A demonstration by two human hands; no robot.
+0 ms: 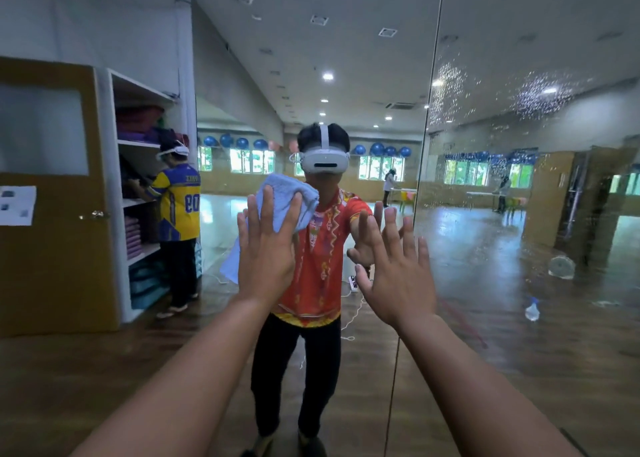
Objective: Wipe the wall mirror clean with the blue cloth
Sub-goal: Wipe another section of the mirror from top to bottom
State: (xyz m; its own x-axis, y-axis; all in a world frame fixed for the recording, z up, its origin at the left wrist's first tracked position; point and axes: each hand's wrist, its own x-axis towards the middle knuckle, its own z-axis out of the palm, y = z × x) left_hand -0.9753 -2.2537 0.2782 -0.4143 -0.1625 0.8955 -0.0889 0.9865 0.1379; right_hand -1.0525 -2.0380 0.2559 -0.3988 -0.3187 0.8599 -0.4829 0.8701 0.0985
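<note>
- While the person stands facing the big shiny wall mirror (pixel 363 58), the left hand (pixel 266 248) lies flat with straight fingers and presses the soft light-blue cloth (pixel 287 197) on the glass.
- The light-blue cloth is bunched up under the fingertips, and one loose end hangs down on the left side of that hand.
- The right hand (pixel 398 276) holds nothing. Its fingers are straight and spread wide. The fingertips meet their own picture in the glass, so I think this hand leans on the mirror, but I cannot be sure it touches.
- The cloth is on the left panel of the mirror, a little way left of the thin dark seam (pixel 427 145) that runs up and down between the two panels.
- The glass around the cloth looks clear, with no drops that I can see. I think this part is wiped, or nearly so.
- The right panel is not clean. Lots of little white water drops (pixel 540 96) sit high up on it, and more specks run down lower.
- So I think the job is only partly done. The wet right panel is left to wipe. Its top drops are high above both hands, so the person would need to reach up.
- A small clear spray bottle (pixel 532 309) shows low in the right panel, standing on the brown wooden floor (pixel 86 370).
</note>
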